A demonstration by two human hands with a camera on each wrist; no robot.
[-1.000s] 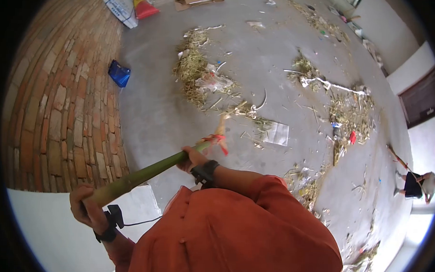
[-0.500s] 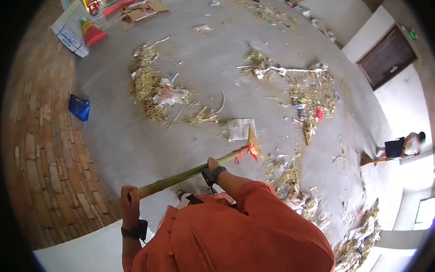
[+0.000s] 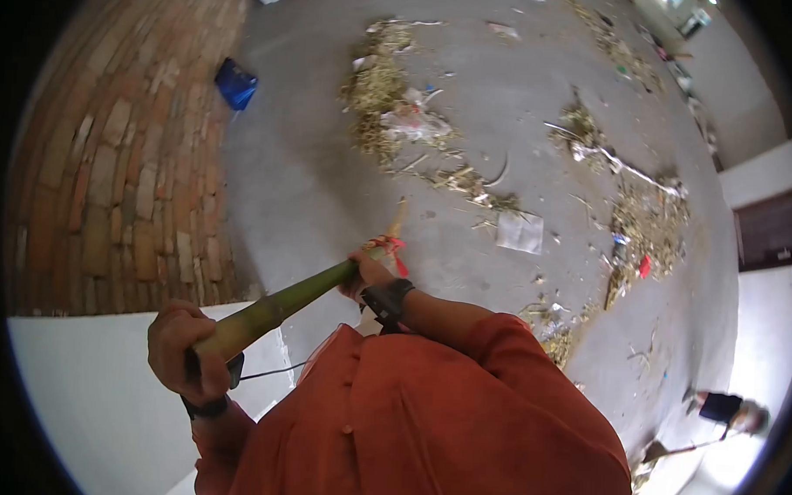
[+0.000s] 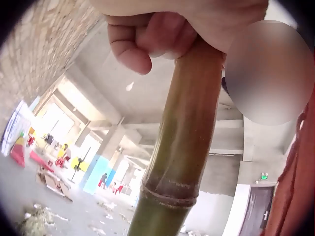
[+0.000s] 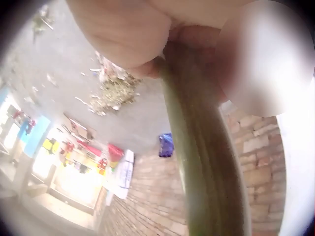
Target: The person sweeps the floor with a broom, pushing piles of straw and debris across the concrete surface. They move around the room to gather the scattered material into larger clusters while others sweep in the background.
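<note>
A broom with a thick green bamboo handle [image 3: 280,309] slants across the front of the body in the head view. My left hand [image 3: 181,349] grips its upper end, with the fingers curled round the brownish tip of the bamboo [image 4: 194,93] in the left wrist view. Lower down, my right hand [image 3: 369,277] holds the handle just above a red tie [image 3: 394,252]. Beyond the tie, the straw bristles [image 3: 399,214] point down toward the grey floor, partly foreshortened. A flat whitish sheet [image 3: 519,232] lies to the right of the bristles.
Straw and litter lie in a heap [image 3: 379,98] ahead and a longer pile [image 3: 645,221] to the right. A brick wall [image 3: 119,177] runs along the left, with a blue bag [image 3: 236,85] at its foot. Another person [image 3: 726,412] stands far right with a broom.
The broom's bristles first swung right toward the whitish sheet, then came back left. Both hands kept their grip. The head view turned and returned, and the other person shifted position.
</note>
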